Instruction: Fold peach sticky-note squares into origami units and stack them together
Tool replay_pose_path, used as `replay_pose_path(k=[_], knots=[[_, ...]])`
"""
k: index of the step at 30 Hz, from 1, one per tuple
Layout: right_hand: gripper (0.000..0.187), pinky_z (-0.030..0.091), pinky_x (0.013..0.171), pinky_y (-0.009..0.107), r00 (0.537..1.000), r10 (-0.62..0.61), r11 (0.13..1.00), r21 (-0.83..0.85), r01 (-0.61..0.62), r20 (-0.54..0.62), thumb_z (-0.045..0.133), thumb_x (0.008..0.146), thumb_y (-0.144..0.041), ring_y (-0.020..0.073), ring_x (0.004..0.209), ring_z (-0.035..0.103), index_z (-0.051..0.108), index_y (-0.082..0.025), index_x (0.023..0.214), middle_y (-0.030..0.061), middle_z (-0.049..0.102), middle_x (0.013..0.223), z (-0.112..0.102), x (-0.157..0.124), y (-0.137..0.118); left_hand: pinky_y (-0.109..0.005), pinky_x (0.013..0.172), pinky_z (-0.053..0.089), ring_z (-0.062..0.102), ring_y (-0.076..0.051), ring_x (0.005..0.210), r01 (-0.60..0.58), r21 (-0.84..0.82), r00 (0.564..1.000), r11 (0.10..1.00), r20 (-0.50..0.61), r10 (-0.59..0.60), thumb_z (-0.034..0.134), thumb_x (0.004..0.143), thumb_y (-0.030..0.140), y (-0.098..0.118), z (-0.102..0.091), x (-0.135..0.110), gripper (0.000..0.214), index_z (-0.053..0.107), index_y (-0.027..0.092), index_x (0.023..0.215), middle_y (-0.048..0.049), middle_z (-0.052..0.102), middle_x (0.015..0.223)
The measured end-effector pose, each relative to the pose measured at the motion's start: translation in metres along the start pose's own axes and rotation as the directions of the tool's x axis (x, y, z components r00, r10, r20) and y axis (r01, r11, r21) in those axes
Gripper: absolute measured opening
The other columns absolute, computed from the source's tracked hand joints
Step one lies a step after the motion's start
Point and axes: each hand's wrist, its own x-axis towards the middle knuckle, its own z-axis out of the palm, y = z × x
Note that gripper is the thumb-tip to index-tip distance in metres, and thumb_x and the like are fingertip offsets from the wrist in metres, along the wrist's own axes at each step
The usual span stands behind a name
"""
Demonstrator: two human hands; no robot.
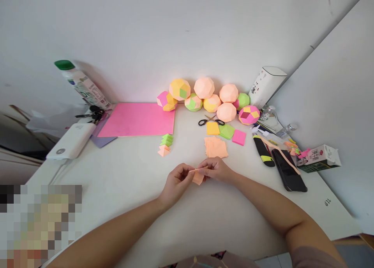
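Orange is the small folded paper square (pixel 198 177), pinched between both hands just above the white table (pixel 117 174), near the middle of its front edge. The left hand (pixel 177 180) and the right hand (pixel 217 169) each close thumb and fingertips narrowly on an opposite side, seemingly to hold the fold taut. A stack of loose orange paper squares (pixel 216 148) lies just behind them, handy to the fingers. Print on the white milk carton (pixel 318 158) by the right edge is too small to read.
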Motion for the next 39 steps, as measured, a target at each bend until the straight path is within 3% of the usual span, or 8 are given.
replay_pose_path(k=[7,13,18,24,30,34,39], knots=[[0.026,0.054,0.057,0.026,0.998,-0.043,0.997,-0.067,0.046,0.052,0.067,0.076,-0.039,0.014,0.062,0.064,0.068,-0.014,0.084,0.0034,0.066,0.071,0.0034,-0.0006,0.004,-0.021,0.051,0.035,0.041,-0.01,0.054,-0.047,0.185,0.997,0.982,-0.05,0.057,0.056,0.079,0.034,-0.0004,0.0013,0.0013,0.02,0.056,0.017,0.069,0.0022,0.049,0.061],[0.025,0.05,0.05,0.024,0.999,-0.042,0.999,0.019,0.041,0.004,0.068,0.075,-0.038,0.0128,0.054,0.063,0.066,-0.013,0.079,0.0027,0.066,0.066,0.0025,0.0001,0.0047,-0.021,0.052,0.036,0.042,-0.009,0.055,-0.005,0.064,0.995,0.998,-0.101,0.011,0.055,0.077,0.029,0.0009,-0.0001,0.001,0.015,0.051,0.018,0.068,0.0034,0.047,0.061],[0.024,0.047,0.049,0.022,0.999,-0.037,0.999,0.01,0.037,-0.011,0.067,0.076,-0.037,0.0118,0.054,0.062,0.065,-0.013,0.079,0.0021,0.064,0.064,0.0007,0.0003,0.0034,-0.023,0.058,0.041,0.049,-0.012,0.064,-0.019,-0.041,0.993,0.999,-0.121,0.014,0.053,0.08,0.034,-0.0012,-0.0016,0.0003,0.016,0.052,0.018,0.077,0.0004,0.053,0.071],[0.019,0.044,0.049,0.021,0.994,-0.104,0.974,-0.206,0.096,-0.028,0.064,0.077,-0.034,0.0099,0.055,0.055,0.064,-0.015,0.076,0.0024,0.063,0.071,0.0046,-0.0009,0.0024,-0.023,0.054,0.036,0.043,-0.011,0.057,-0.056,0.185,0.998,0.981,-0.01,0.059,0.054,0.08,0.038,0.0012,0.0018,0.0009,0.023,0.057,0.017,0.071,0.0009,0.049,0.063],[0.004,0.04,0.052,0.021,0.978,-0.21,0.923,-0.329,0.2,0.005,0.06,0.072,-0.019,0.0096,0.056,0.05,0.061,-0.016,0.07,-0.0001,0.059,0.064,0.0081,-0.0021,-0.0013,-0.023,0.052,0.033,0.04,-0.011,0.055,-0.093,0.236,0.996,0.967,0.009,0.094,0.054,0.079,0.032,0.001,0.0029,0.0007,0.018,0.055,0.018,0.067,0.0021,0.048,0.061],[0.004,0.037,0.047,0.02,0.981,-0.191,0.935,-0.306,0.178,-0.012,0.058,0.068,-0.014,0.008,0.049,0.047,0.056,-0.016,0.065,-0.0031,0.053,0.057,0.0084,-0.0029,-0.0025,-0.022,0.052,0.033,0.039,-0.01,0.055,-0.087,0.233,0.996,0.969,0.017,0.085,0.054,0.077,0.028,0.0014,0.0026,0.0007,0.016,0.052,0.018,0.064,0.0024,0.047,0.062],[0.006,0.04,0.044,0.02,0.994,-0.104,0.986,-0.132,0.1,-0.027,0.057,0.07,-0.015,0.0098,0.048,0.053,0.052,-0.016,0.067,-0.0023,0.055,0.056,0.0041,-0.0024,-0.0021,-0.021,0.051,0.031,0.037,-0.01,0.054,-0.04,0.113,0.998,0.993,-0.036,0.044,0.053,0.077,0.027,0.0005,0.0003,0.0003,0.017,0.049,0.018,0.064,0.0035,0.043,0.06]])
